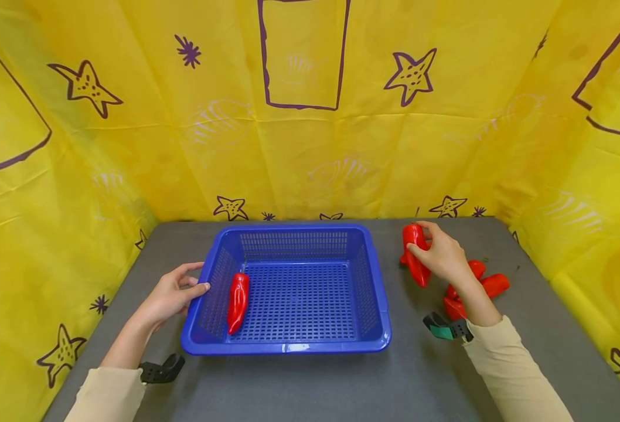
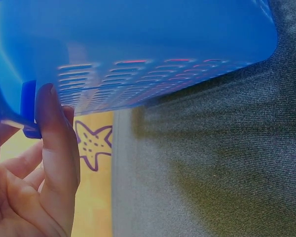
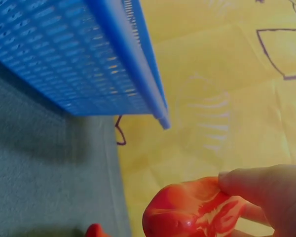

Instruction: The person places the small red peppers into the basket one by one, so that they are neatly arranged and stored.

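Observation:
My left hand (image 1: pixel 169 296) grips the left rim of a blue plastic basket (image 1: pixel 289 347), thumb on top and fingers beneath. In the left wrist view the fingers (image 2: pixel 56 148) curl at the rim beside the slotted wall. One long red pepper (image 1: pixel 238 302) lies inside the basket, along its left side. To the right of the basket, my right hand (image 1: pixel 439 252) pinches another red pepper (image 1: pixel 416 252) between thumb and fingers, its tip pointing down. The right wrist view shows this held pepper (image 3: pixel 187 210) close up, below the basket's right rim.
Several more red peppers (image 1: pixel 494 285) lie in a loose pile on the grey table (image 1: pixel 289 390), under and beside my right forearm. Part of one shows behind the held pepper. Yellow cloth (image 1: pixel 299 158) with drawn starfish walls the table at the back and both sides.

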`<state>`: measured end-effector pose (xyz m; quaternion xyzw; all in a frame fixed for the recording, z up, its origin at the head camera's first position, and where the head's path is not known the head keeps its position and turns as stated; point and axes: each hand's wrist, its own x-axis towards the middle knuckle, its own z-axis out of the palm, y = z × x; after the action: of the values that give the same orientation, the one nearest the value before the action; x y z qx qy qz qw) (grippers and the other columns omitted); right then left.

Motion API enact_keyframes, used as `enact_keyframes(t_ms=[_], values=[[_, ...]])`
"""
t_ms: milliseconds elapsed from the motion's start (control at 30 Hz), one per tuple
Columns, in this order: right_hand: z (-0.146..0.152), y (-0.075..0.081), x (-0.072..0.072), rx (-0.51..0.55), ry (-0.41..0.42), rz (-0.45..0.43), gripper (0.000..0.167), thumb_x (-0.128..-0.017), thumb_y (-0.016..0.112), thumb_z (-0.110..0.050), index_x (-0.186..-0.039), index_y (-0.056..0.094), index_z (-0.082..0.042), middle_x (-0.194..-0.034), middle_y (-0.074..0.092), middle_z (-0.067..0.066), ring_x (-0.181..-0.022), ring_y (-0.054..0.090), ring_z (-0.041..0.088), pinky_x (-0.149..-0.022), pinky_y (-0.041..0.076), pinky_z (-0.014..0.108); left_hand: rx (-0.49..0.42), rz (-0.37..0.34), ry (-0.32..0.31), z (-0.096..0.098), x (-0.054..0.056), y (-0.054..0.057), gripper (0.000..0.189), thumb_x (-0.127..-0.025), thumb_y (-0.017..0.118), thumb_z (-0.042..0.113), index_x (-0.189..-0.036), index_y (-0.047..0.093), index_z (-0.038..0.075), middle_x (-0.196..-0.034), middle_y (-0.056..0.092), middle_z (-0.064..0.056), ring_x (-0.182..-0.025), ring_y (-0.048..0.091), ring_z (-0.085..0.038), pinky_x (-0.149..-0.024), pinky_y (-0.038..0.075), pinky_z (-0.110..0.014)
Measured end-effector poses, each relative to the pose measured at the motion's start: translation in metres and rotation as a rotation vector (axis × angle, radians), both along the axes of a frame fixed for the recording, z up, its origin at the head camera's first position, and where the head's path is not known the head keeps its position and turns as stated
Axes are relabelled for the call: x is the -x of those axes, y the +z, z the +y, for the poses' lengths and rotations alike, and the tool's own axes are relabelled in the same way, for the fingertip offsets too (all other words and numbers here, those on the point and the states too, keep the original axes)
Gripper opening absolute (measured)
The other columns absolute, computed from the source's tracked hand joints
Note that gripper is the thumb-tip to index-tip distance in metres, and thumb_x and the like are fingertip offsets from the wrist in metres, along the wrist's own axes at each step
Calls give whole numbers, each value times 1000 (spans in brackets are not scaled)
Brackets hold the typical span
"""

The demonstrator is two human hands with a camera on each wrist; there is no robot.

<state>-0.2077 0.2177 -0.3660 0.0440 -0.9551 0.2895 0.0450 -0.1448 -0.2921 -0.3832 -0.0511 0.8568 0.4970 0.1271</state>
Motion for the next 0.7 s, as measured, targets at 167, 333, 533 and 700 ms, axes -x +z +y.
enact_keyframes(t_ms=[167,333,533,700], values=[[-7,8,2,20,19,8,58,-87,59,-28,-135,37,-3,-118,56,25,-106,56,39,-81,45,54,-2,2,0,0,0,0,67,-88,63,24,-142,26,6,-96,57,-20,-69,65,-23,-60,56,-41],[-19,16,4,27,48,13,58,-87,60,-29,-135,38,-3,-118,57,26,-106,56,39,-77,48,51,3,-4,1,0,0,0,68,-88,63,24,-142,26,6,-97,57,-19,-69,65,-23,-60,57,-40],[-32,21,7,41,70,15,59,-87,60,-29,-135,37,-4,-119,56,25,-103,58,39,-72,52,48,4,1,0,-1,0,-1,68,-88,63,24,-142,26,6,-96,57,-19,-69,65,-23,-60,57,-39],[-42,22,9,42,77,23,57,-86,61,-28,-134,38,-6,-119,57,24,-101,59,39,-74,51,47,3,9,-5,-1,0,0,68,-88,63,24,-142,26,5,-96,57,-19,-69,65,-23,-60,57,-39]])
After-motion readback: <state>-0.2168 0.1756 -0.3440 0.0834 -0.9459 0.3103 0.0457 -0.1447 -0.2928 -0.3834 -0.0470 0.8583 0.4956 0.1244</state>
